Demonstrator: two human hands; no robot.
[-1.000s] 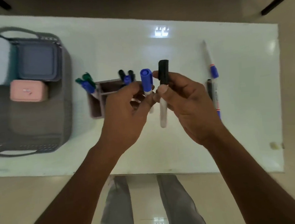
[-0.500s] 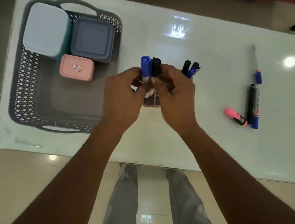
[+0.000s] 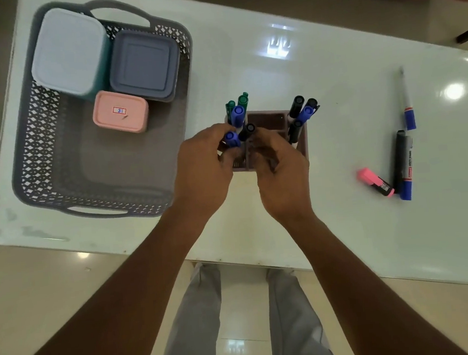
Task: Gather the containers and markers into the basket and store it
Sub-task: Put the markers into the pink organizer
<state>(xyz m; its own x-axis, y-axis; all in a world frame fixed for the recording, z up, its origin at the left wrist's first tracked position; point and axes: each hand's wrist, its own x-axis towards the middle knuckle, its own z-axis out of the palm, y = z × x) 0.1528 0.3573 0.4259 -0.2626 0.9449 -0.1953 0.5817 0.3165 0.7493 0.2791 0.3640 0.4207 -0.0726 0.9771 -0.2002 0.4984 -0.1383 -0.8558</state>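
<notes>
Step in hand, judged: standing markers in the holder (image 3: 267, 121), frame centre. Left hand (image 3: 206, 165) was curled round a blue marker (image 3: 231, 138). Right hand (image 3: 280, 173) pinched a black marker (image 3: 247, 130). Both tips were hidden behind fingers.

Basket (image 3: 22, 166), upper left, held three containers (image 3: 145, 63) at its far end; its near floor was bare.

Next probably calls for releasing, then reaching right to the loose markers (image 3: 402, 158).

Table (image 3: 344, 238) between lay open. Its near edge ran close under the wrists.
</notes>
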